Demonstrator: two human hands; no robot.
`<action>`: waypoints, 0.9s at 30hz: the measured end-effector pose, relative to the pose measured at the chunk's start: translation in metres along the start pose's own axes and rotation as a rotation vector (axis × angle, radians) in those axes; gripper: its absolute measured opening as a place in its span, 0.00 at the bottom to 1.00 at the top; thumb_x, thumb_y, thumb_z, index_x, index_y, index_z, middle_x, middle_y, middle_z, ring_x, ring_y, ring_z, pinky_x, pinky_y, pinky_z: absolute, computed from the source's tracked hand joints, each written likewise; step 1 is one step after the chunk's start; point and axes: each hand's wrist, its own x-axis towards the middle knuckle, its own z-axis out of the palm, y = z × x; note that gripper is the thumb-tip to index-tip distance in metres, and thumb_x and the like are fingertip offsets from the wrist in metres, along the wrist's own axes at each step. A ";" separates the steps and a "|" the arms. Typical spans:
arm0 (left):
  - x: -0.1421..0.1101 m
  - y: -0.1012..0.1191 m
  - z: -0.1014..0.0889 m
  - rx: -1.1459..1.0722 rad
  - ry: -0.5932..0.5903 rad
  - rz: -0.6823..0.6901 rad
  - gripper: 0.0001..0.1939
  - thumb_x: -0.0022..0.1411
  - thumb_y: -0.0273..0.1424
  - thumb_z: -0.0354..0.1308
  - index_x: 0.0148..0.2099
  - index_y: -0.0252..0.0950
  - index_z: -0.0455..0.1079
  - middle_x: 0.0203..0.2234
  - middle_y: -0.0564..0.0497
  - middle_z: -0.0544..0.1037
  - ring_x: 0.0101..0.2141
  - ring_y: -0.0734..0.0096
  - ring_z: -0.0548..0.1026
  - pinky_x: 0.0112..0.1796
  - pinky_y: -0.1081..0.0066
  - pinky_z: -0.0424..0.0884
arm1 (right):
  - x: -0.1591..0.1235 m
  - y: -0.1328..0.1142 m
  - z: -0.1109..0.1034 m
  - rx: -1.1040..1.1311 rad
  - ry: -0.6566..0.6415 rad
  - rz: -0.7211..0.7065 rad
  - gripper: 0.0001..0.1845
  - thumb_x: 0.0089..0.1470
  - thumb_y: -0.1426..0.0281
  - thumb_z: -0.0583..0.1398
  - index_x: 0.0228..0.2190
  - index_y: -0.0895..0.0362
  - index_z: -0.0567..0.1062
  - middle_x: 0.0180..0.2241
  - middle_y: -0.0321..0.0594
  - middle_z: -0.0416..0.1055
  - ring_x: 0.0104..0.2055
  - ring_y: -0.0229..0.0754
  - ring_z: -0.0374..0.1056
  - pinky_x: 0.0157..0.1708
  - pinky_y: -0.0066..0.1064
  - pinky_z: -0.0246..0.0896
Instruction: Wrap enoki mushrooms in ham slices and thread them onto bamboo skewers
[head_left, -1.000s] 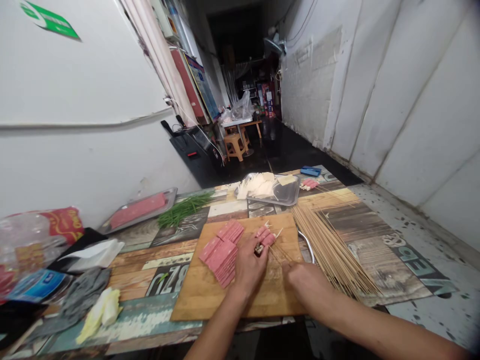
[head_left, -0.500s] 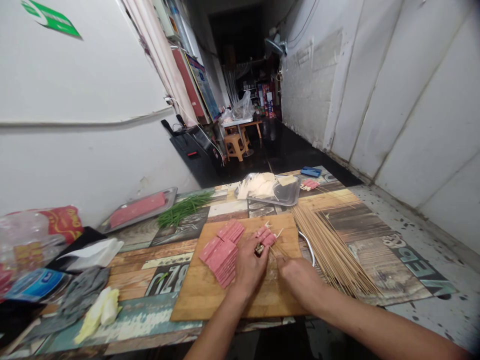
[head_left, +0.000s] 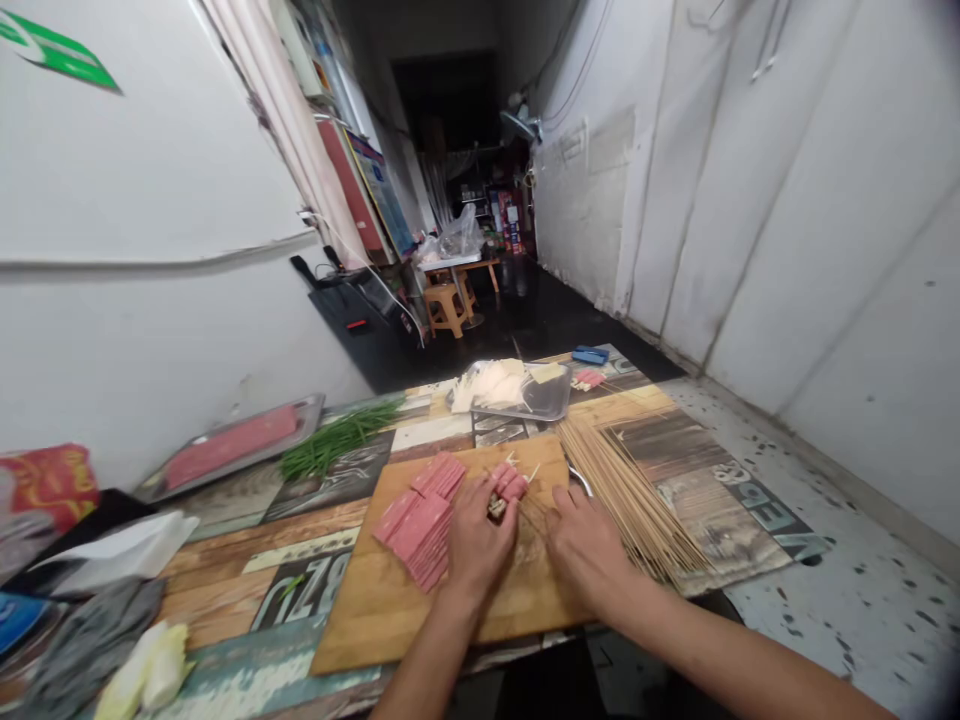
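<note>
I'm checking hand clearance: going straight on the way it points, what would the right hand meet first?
The right hand would probably meet the pink meat rolls first, though depth is unclear.

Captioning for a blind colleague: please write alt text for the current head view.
A person's left hand steadies pink meat rolls on a wooden cutting board, the right hand beside them. Stacked meat slices lie left, bamboo skewers right; chives and a tray of enoki-like mushrooms sit behind.
</note>
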 end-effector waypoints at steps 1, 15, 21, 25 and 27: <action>-0.001 0.000 0.000 0.017 0.011 0.016 0.16 0.58 0.32 0.58 0.48 0.35 0.69 0.44 0.42 0.76 0.46 0.58 0.73 0.49 0.56 0.70 | -0.003 0.003 -0.001 -0.014 -0.021 -0.001 0.13 0.57 0.76 0.52 0.37 0.64 0.76 0.40 0.53 0.70 0.46 0.51 0.65 0.42 0.37 0.61; -0.007 -0.001 -0.004 0.127 0.123 0.086 0.24 0.61 0.33 0.53 0.58 0.30 0.61 0.53 0.35 0.68 0.54 0.51 0.67 0.53 0.51 0.66 | -0.015 0.068 -0.024 0.109 0.132 0.183 0.19 0.63 0.69 0.45 0.32 0.62 0.73 0.35 0.43 0.69 0.31 0.36 0.65 0.31 0.26 0.54; -0.010 -0.010 0.002 0.094 0.069 0.063 0.24 0.60 0.32 0.51 0.58 0.33 0.61 0.52 0.38 0.70 0.53 0.52 0.68 0.52 0.51 0.67 | 0.020 0.163 -0.026 -0.120 0.153 0.311 0.25 0.65 0.69 0.41 0.33 0.68 0.74 0.36 0.45 0.70 0.37 0.34 0.65 0.33 0.24 0.51; -0.012 -0.012 0.004 0.122 0.077 0.084 0.22 0.60 0.31 0.50 0.57 0.33 0.62 0.52 0.39 0.70 0.52 0.53 0.69 0.52 0.51 0.68 | 0.047 0.203 -0.008 -0.172 0.138 0.341 0.22 0.64 0.71 0.43 0.34 0.68 0.74 0.37 0.46 0.69 0.42 0.37 0.64 0.37 0.23 0.51; -0.012 -0.012 0.004 0.149 0.060 0.090 0.22 0.61 0.30 0.49 0.57 0.32 0.62 0.51 0.38 0.70 0.52 0.54 0.68 0.52 0.51 0.68 | 0.059 0.215 0.003 -0.183 0.127 0.356 0.19 0.63 0.72 0.47 0.33 0.66 0.74 0.38 0.48 0.69 0.41 0.39 0.64 0.37 0.25 0.52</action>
